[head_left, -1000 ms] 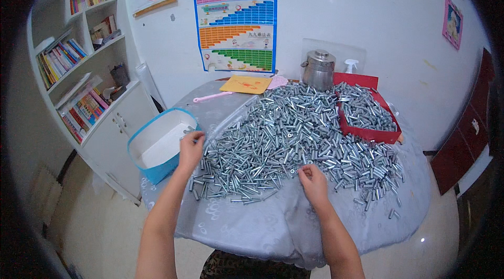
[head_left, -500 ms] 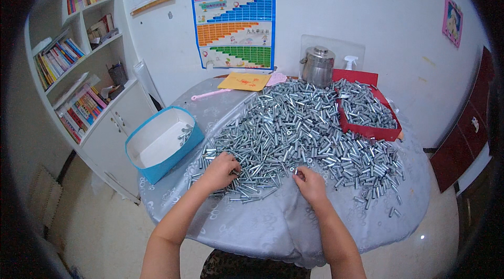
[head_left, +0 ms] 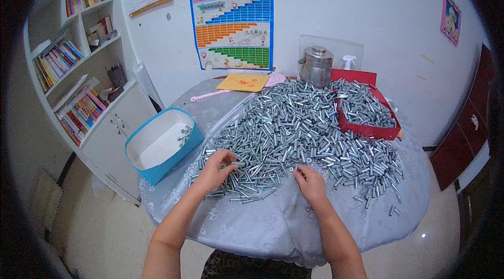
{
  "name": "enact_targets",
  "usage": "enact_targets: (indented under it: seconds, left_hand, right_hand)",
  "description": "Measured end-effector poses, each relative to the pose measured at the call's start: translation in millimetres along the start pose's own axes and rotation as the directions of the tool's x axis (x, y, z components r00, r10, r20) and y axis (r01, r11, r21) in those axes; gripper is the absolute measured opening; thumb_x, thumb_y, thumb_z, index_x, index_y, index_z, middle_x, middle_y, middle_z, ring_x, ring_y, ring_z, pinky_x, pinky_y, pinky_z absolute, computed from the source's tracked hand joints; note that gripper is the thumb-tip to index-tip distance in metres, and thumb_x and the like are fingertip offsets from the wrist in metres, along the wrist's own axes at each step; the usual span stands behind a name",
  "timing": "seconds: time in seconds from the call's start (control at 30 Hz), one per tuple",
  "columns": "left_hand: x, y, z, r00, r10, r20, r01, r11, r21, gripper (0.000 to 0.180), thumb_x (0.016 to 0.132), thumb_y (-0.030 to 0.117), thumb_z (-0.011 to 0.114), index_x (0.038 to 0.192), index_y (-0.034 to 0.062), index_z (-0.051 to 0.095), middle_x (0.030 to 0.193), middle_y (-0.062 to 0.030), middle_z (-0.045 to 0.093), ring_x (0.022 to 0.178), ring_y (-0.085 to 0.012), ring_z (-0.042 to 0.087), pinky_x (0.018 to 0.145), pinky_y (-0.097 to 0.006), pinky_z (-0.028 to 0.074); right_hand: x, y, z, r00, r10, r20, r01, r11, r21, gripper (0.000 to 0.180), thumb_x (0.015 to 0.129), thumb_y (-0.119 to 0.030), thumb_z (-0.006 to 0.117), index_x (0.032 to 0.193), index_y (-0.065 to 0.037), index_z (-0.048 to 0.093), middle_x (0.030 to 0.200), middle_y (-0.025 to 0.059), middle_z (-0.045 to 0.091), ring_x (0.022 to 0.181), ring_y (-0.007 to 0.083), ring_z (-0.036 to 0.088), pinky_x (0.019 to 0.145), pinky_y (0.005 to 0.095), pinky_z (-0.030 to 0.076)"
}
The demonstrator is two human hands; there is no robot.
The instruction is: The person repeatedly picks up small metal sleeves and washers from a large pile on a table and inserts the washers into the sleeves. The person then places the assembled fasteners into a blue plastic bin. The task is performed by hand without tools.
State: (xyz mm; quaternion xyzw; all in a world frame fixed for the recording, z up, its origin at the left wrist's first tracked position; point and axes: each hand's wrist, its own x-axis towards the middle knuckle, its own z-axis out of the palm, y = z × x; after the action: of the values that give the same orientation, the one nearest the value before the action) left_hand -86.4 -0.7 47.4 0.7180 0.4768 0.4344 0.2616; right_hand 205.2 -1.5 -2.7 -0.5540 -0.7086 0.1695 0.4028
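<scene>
A broad heap of small silvery metal sleeves [head_left: 294, 116] covers much of the table; a few turn hollow ends up. Over the heap's near left part is my left hand [head_left: 214, 170], thumb and fingers curved round a gap, with what looks like a metal sleeve between their tips. My right hand [head_left: 312, 183] is closed in a pinch at the heap's near edge. Between its thumb and fingertip a short metal sleeve [head_left: 295, 168] shows, standing roughly on end.
A blue box [head_left: 157, 166] with a white inside holds several sleeves at left. The red box [head_left: 367, 131] at right is full of them. Behind stand a metal pot [head_left: 317, 66] and a spray bottle [head_left: 348, 61]. A yellow envelope [head_left: 244, 82] and pink fly swatter [head_left: 210, 95] lie at the back.
My left hand has shifted slightly up and left, and its fingers have spread from the thumb. My right hand keeps its pinch almost in place.
</scene>
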Motion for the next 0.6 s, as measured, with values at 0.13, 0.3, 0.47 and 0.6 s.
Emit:
enact_targets:
  seconds: [0.13, 0.3, 0.47, 0.6]
  left_hand:
    - [5.4, -2.9, 19.6, 0.978, -0.192, 0.079, 0.207, 0.874, -0.44, 0.028, 0.071, -0.004, 0.065, 0.094, 0.005, 0.053, 0.092, -0.0011, 0.057, 0.083, -0.0068, 0.054, 0.071, -0.021, 0.046]
    - [8.9, 0.2, 70.4, 0.96, -0.245, 0.133, 0.272, 0.725, -0.633, 0.029, 0.07, -0.007, 0.065, 0.095, 0.0034, 0.054, 0.092, -0.0021, 0.057, 0.083, -0.0086, 0.055, 0.073, -0.022, 0.046]
    - [12.4, 8.8, 97.0, 0.968, -0.187, 0.166, 0.248, 0.623, -0.742, 0.029, 0.071, -0.007, 0.063, 0.096, 0.0008, 0.053, 0.092, -0.006, 0.059, 0.083, -0.0124, 0.058, 0.074, -0.025, 0.048]
    - [9.4, 14.0, 101.6, 0.952, -0.262, 0.156, 0.28, 0.547, -0.789, 0.034, 0.072, -0.005, 0.063, 0.104, -0.0005, 0.052, 0.098, -0.0096, 0.06, 0.09, -0.0137, 0.057, 0.079, -0.024, 0.046]
  right_hand:
    - [1.4, -6.8, -3.1, 0.999, -0.054, 0.001, 0.054, 0.994, 0.099, 0.025, 0.081, -0.014, 0.056, 0.104, -0.005, 0.059, 0.082, 0.0103, 0.059, 0.068, 0.0203, 0.06, 0.061, 0.0288, 0.046]
    - [-0.3, -11.5, -2.3, 0.991, -0.061, 0.118, 0.015, 0.935, 0.353, 0.03, 0.08, -0.013, 0.058, 0.11, -0.009, 0.056, 0.08, 0.0078, 0.057, 0.068, 0.0192, 0.057, 0.061, 0.0279, 0.045]
    - [-2.3, -15.3, 2.7, 0.982, -0.101, 0.157, 0.03, 0.915, 0.402, 0.026, 0.078, -0.007, 0.06, 0.105, -0.005, 0.059, 0.076, 0.0053, 0.056, 0.064, 0.0112, 0.055, 0.059, 0.021, 0.045]
    - [-2.7, -27.0, -5.4, 0.976, -0.14, 0.168, 0.089, 0.956, 0.281, 0.023, 0.077, -0.012, 0.062, 0.1, -0.008, 0.062, 0.081, 0.0077, 0.059, 0.069, 0.0156, 0.057, 0.062, 0.026, 0.045]
